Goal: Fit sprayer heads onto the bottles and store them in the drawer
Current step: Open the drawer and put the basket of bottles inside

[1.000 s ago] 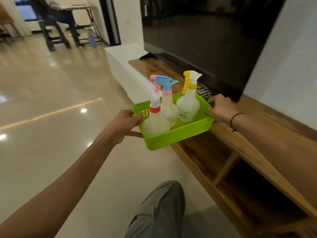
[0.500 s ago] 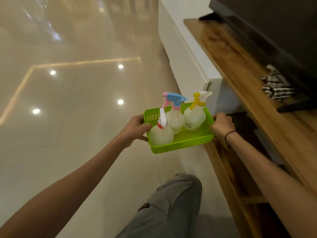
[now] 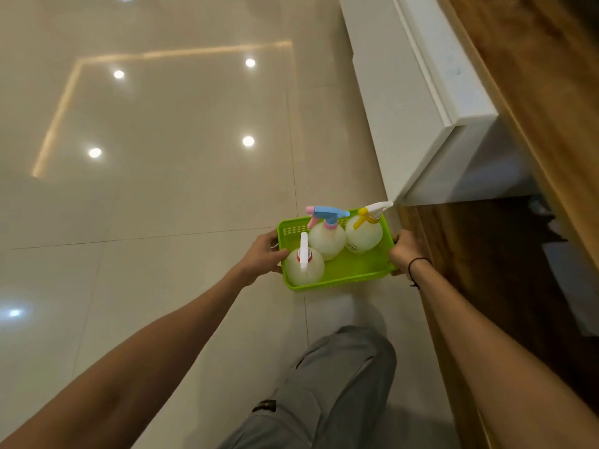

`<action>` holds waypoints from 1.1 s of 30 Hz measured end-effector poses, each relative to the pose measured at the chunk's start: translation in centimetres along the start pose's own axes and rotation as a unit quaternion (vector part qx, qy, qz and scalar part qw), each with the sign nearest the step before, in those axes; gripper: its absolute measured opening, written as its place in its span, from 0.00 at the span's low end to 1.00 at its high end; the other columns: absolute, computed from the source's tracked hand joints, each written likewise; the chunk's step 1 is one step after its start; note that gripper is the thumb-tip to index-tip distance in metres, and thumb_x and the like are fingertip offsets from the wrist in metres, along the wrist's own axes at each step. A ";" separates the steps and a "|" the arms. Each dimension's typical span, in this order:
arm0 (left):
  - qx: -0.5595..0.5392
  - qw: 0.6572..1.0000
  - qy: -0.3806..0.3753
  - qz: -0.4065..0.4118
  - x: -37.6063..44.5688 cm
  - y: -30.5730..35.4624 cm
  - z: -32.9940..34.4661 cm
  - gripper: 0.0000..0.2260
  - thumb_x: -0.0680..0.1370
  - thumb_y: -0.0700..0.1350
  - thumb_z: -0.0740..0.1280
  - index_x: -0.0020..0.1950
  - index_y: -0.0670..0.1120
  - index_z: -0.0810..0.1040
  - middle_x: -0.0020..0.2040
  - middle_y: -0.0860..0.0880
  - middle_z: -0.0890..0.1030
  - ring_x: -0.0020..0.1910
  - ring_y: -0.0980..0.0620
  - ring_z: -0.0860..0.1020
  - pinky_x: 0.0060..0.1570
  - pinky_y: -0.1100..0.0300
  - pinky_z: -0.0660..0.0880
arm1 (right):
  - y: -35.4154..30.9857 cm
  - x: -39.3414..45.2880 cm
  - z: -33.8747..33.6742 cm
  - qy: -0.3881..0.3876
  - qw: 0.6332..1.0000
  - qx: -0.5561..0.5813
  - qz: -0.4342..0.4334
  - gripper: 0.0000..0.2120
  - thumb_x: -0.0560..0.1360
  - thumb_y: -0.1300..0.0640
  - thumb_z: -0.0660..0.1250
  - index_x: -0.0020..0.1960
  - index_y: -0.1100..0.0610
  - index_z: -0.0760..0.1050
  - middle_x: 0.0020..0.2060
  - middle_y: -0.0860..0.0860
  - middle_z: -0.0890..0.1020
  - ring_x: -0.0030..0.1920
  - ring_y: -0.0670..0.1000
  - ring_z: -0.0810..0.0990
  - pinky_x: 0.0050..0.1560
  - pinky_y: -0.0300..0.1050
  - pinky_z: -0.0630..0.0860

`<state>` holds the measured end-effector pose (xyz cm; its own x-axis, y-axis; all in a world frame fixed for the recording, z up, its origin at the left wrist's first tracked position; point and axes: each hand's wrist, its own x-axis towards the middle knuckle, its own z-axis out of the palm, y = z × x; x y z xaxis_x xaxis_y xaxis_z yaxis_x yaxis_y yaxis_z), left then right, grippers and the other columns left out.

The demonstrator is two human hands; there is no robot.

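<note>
A lime-green plastic basket [image 3: 356,270] hangs low over the floor, held at both short ends. My left hand [image 3: 264,254] grips its left rim and my right hand [image 3: 405,251] grips its right rim. Three round translucent spray bottles stand upright inside: one with a white and red head [image 3: 304,265] at the front left, one with a blue and pink head [image 3: 325,234] in the middle, and one with a white and yellow head [image 3: 364,233] at the right. All three have sprayer heads fitted.
A white drawer [image 3: 418,102] stands pulled out from the wooden cabinet [image 3: 534,92], just beyond the basket. An open dark wooden shelf [image 3: 486,270] lies to the right. Glossy tiled floor [image 3: 162,189] fills the left. My grey-trousered knee [image 3: 340,377] is below the basket.
The basket has come down from the cabinet top to near floor level beside the open drawer's corner. My view has tilted downward. Both hands have kept their grip.
</note>
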<state>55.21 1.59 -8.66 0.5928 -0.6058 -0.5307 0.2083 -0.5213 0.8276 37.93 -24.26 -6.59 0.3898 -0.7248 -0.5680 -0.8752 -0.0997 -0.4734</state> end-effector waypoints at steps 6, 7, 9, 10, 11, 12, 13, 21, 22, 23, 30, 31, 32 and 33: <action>0.018 0.999 -0.017 -0.034 2.1 -3.1 1.1 0.20 0.81 0.31 0.65 0.72 0.44 0.77 0.65 0.42 0.83 0.59 0.47 0.83 0.50 0.42 0.86 | 2.8 3.5 2.9 -0.042 0.998 -0.020 0.046 0.11 0.76 0.68 0.64 0.58 0.66 0.76 0.60 0.68 0.80 0.57 0.70 0.84 0.48 0.72 0.84; 0.019 0.999 -0.019 -0.038 2.3 -3.5 1.2 0.21 0.81 0.31 0.65 0.73 0.44 0.77 0.65 0.41 0.83 0.60 0.46 0.83 0.51 0.40 0.86 | 3.3 3.9 3.2 -0.048 0.997 -0.021 0.053 0.12 0.76 0.68 0.65 0.59 0.67 0.76 0.60 0.68 0.80 0.57 0.69 0.84 0.48 0.72 0.84; 0.016 0.999 -0.023 -0.045 2.9 -4.2 1.5 0.22 0.81 0.30 0.65 0.74 0.44 0.77 0.66 0.41 0.83 0.62 0.43 0.83 0.54 0.37 0.85 | 4.0 4.5 3.8 -0.055 0.996 -0.027 0.065 0.10 0.76 0.67 0.66 0.57 0.67 0.77 0.60 0.69 0.81 0.57 0.69 0.84 0.48 0.72 0.84; 0.014 0.999 -0.025 -0.046 3.1 -4.6 1.6 0.23 0.81 0.30 0.65 0.74 0.44 0.76 0.66 0.41 0.83 0.64 0.42 0.83 0.55 0.37 0.84 | 4.3 4.8 4.0 -0.056 0.996 -0.032 0.067 0.08 0.76 0.67 0.66 0.55 0.65 0.76 0.61 0.69 0.80 0.58 0.69 0.84 0.49 0.72 0.84; 0.011 0.999 -0.026 -0.047 3.3 -5.0 1.8 0.23 0.81 0.30 0.65 0.75 0.45 0.76 0.67 0.41 0.82 0.65 0.42 0.83 0.56 0.37 0.84 | 4.4 5.0 4.2 -0.055 0.996 -0.038 0.067 0.06 0.76 0.67 0.66 0.53 0.63 0.74 0.62 0.68 0.80 0.59 0.68 0.84 0.49 0.71 0.84; 0.007 0.999 -0.026 -0.046 3.5 -5.3 1.9 0.24 0.81 0.29 0.65 0.75 0.45 0.75 0.67 0.42 0.82 0.66 0.41 0.83 0.56 0.39 0.84 | 4.5 5.2 4.3 -0.053 0.995 -0.040 0.067 0.06 0.76 0.66 0.66 0.53 0.61 0.73 0.62 0.68 0.79 0.59 0.68 0.83 0.49 0.71 0.84; 0.003 0.999 -0.025 -0.044 3.8 -5.5 2.0 0.25 0.80 0.29 0.65 0.76 0.45 0.75 0.68 0.43 0.82 0.67 0.41 0.82 0.56 0.41 0.85 | 4.6 5.5 4.5 -0.052 0.996 -0.042 0.066 0.07 0.76 0.66 0.67 0.54 0.62 0.74 0.62 0.67 0.79 0.59 0.67 0.83 0.50 0.69 0.85; 0.010 0.997 -0.054 -0.049 4.8 -6.2 1.3 0.26 0.80 0.30 0.68 0.77 0.46 0.74 0.70 0.47 0.82 0.71 0.48 0.80 0.65 0.47 0.81 | 5.6 7.2 4.5 -0.086 0.994 -0.028 0.059 0.07 0.74 0.68 0.66 0.51 0.66 0.80 0.51 0.63 0.81 0.51 0.62 0.83 0.46 0.54 0.83; 0.020 0.997 -0.058 -0.053 5.0 -6.0 1.0 0.26 0.80 0.31 0.68 0.77 0.46 0.75 0.70 0.48 0.82 0.72 0.49 0.79 0.66 0.50 0.80 | 5.5 7.3 4.1 -0.082 0.995 -0.024 0.055 0.06 0.74 0.69 0.65 0.47 0.64 0.79 0.48 0.62 0.80 0.47 0.62 0.81 0.43 0.52 0.80; 0.034 0.996 -0.054 -0.057 5.1 -5.8 0.8 0.27 0.80 0.31 0.69 0.78 0.46 0.74 0.70 0.48 0.82 0.72 0.49 0.79 0.67 0.50 0.80 | 5.4 7.5 3.6 -0.064 0.997 -0.017 0.050 0.05 0.75 0.68 0.65 0.46 0.63 0.79 0.47 0.62 0.80 0.48 0.63 0.80 0.46 0.53 0.79; 0.056 0.991 0.088 -0.088 5.2 -1.2 0.7 0.27 0.79 0.39 0.74 0.78 0.45 0.75 0.68 0.42 0.82 0.61 0.45 0.84 0.64 0.45 0.81 | 1.0 5.5 -1.4 0.046 0.988 0.133 -0.058 0.22 0.72 0.78 0.55 0.61 0.69 0.78 0.56 0.67 0.84 0.61 0.65 0.83 0.64 0.53 0.78; 0.059 0.990 0.091 -0.086 5.2 0.0 0.9 0.25 0.79 0.40 0.73 0.77 0.46 0.77 0.67 0.42 0.83 0.59 0.46 0.85 0.64 0.47 0.81 | -0.1 4.9 -2.3 0.045 0.985 0.147 -0.077 0.24 0.72 0.79 0.54 0.63 0.70 0.77 0.58 0.68 0.83 0.62 0.65 0.83 0.65 0.51 0.77; 0.073 0.989 0.099 -0.080 5.1 1.3 1.2 0.24 0.79 0.40 0.73 0.75 0.46 0.78 0.66 0.42 0.83 0.60 0.46 0.84 0.65 0.50 0.80 | -1.1 4.3 -3.3 0.045 0.982 0.154 -0.096 0.26 0.72 0.79 0.53 0.66 0.70 0.76 0.60 0.68 0.82 0.63 0.65 0.82 0.66 0.50 0.77; 0.099 0.986 0.117 -0.068 5.1 2.6 1.4 0.22 0.78 0.41 0.73 0.73 0.46 0.80 0.65 0.43 0.84 0.62 0.47 0.84 0.65 0.52 0.79 | -2.1 3.7 -4.1 0.045 0.979 0.159 -0.116 0.27 0.72 0.79 0.54 0.69 0.70 0.75 0.61 0.68 0.82 0.64 0.64 0.82 0.67 0.50 0.76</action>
<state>57.68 -3.72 -9.43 0.7379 -0.3792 -0.5583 0.1564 -0.7086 0.6880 40.06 -29.59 -4.93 0.5280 -0.7666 -0.3655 -0.6275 -0.0622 -0.7761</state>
